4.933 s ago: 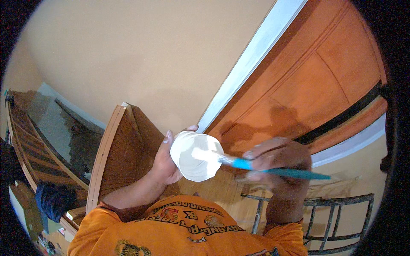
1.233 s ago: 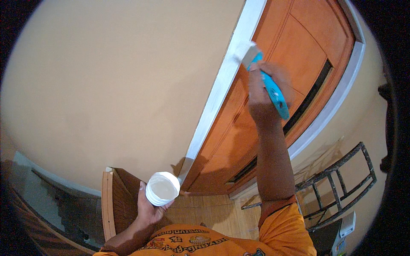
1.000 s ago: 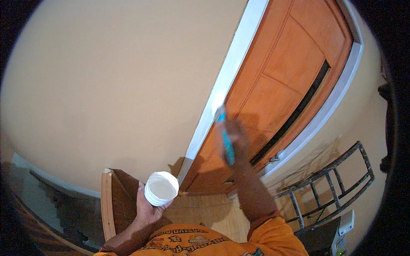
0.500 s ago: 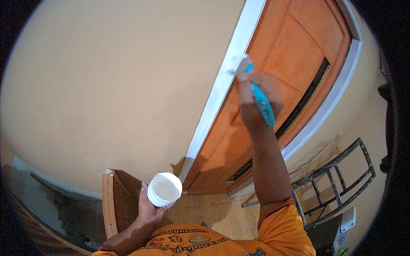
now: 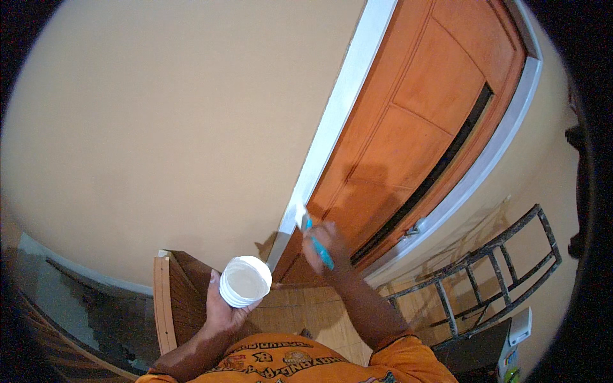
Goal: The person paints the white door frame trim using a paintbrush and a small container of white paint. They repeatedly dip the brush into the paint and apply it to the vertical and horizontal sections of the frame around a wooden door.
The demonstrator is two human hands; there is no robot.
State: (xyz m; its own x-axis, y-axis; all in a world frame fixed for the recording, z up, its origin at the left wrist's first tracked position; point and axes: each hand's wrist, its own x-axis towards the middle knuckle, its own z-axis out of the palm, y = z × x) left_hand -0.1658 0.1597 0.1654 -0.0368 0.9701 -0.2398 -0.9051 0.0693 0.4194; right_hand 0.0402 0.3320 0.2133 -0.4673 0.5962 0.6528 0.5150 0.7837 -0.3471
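My left hand (image 5: 221, 307) grips a small round white tub (image 5: 245, 281) of white paint, held low and open side up. My right hand (image 5: 324, 242) holds a paintbrush with a turquoise handle (image 5: 317, 242). Its white bristles (image 5: 300, 216) press against the lower part of the white door frame strip (image 5: 332, 131), which runs between the beige wall (image 5: 179, 127) and the orange-brown wooden door (image 5: 421, 121).
A dark metal ladder-like frame (image 5: 485, 274) leans at the lower right against the wall. A wooden panel (image 5: 167, 300) stands at the lower left beside stairs. A tiled floor (image 5: 300, 319) lies below the door. A white container (image 5: 518, 329) sits at the far lower right.
My right hand has swept the brush down the white frame strip from high up to near the bottom. The left hand and tub have stayed almost still.
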